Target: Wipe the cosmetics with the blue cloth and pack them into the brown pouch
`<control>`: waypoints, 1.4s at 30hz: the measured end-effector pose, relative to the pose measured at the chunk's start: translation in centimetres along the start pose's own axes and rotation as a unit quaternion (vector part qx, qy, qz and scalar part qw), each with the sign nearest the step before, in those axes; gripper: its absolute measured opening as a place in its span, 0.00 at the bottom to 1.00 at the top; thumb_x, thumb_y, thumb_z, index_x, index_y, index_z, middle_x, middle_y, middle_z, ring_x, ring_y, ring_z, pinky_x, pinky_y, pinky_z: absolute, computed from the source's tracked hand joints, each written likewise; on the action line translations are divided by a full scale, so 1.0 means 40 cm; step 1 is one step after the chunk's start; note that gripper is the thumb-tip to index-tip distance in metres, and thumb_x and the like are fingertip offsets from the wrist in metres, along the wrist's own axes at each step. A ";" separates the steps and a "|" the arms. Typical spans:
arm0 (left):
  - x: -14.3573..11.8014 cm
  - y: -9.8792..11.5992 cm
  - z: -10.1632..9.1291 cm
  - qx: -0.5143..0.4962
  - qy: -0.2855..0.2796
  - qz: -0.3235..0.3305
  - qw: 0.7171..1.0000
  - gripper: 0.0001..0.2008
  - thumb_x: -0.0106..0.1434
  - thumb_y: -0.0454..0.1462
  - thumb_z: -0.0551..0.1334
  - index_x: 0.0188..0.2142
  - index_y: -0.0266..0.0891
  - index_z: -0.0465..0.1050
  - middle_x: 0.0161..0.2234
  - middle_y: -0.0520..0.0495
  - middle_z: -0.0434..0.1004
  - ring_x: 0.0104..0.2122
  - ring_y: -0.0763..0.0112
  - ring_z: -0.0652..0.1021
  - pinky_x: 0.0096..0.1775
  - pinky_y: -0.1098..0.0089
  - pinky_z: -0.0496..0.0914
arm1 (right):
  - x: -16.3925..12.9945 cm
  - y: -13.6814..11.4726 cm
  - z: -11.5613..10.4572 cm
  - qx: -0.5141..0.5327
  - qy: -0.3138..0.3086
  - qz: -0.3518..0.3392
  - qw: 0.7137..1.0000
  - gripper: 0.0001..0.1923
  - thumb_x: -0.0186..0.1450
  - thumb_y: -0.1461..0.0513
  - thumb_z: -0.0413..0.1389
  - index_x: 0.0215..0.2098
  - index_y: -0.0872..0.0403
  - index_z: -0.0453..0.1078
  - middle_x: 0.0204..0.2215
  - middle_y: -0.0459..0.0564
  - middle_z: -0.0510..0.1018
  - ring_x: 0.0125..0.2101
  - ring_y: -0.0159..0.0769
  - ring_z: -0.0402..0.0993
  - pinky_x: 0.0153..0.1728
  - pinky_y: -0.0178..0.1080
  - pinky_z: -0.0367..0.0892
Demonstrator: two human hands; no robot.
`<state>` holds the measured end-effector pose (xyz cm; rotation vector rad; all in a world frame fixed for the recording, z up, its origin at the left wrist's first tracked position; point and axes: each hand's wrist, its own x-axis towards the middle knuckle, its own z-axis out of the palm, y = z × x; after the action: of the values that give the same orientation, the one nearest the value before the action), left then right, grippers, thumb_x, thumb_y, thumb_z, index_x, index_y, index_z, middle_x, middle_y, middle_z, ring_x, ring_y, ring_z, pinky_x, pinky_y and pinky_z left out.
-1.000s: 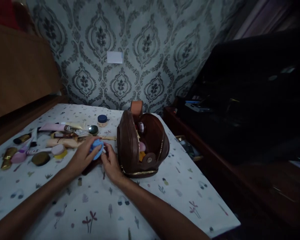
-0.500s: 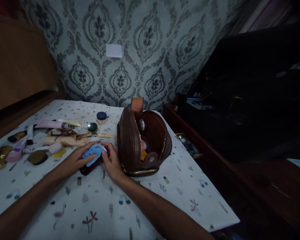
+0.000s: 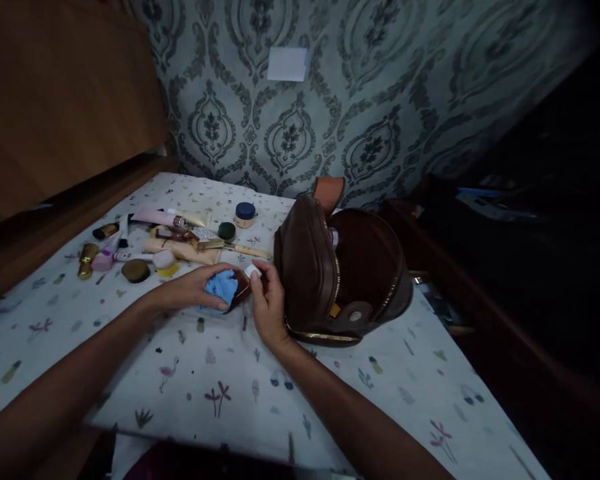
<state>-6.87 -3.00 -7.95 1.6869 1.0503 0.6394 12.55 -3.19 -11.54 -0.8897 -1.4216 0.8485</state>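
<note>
My left hand (image 3: 193,293) grips a blue cloth (image 3: 221,289) against a dark brown bottle (image 3: 240,295) lying on the desk (image 3: 230,393), while my right hand (image 3: 267,307) pinches its white cap (image 3: 253,271), steadying it beside the open brown pouch (image 3: 340,273).

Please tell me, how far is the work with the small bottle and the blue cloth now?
Done: a few items already sit inside the open brown bag. In hand: the left hand presses a blue cloth on a dark bottle while the right hand holds its white cap end. Left: many cosmetics lie on the tablecloth.
</note>
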 end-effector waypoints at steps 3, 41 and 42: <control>0.007 -0.004 0.020 -0.008 0.031 0.021 0.999 0.27 0.53 0.45 0.71 0.51 0.39 0.72 0.44 0.47 0.77 0.43 0.62 0.76 0.46 0.66 0.70 | 0.002 -0.001 0.000 0.003 -0.008 0.009 1.000 0.14 0.69 0.55 0.50 0.47 0.54 0.69 0.39 0.50 0.78 0.40 0.37 0.73 0.44 0.39 0.68; 0.008 0.010 0.027 0.005 0.056 0.037 0.998 0.23 0.62 0.48 0.63 0.51 0.37 0.73 0.49 0.45 0.78 0.50 0.57 0.75 0.54 0.63 0.68 | 0.007 0.000 0.004 0.028 0.026 0.038 0.999 0.19 0.66 0.53 0.55 0.49 0.55 0.75 0.48 0.56 0.79 0.50 0.43 0.74 0.54 0.47 0.66; 0.007 0.009 0.028 0.016 0.053 0.042 0.998 0.23 0.62 0.49 0.63 0.51 0.37 0.73 0.48 0.45 0.78 0.50 0.58 0.76 0.53 0.63 0.68 | 0.008 -0.006 0.003 0.033 0.013 0.045 0.998 0.18 0.65 0.53 0.56 0.47 0.55 0.75 0.45 0.55 0.80 0.48 0.42 0.75 0.52 0.45 0.67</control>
<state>-5.71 -3.31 -8.01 1.7479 1.0732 0.7782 12.44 -3.02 -11.19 -0.9167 -1.3318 0.9444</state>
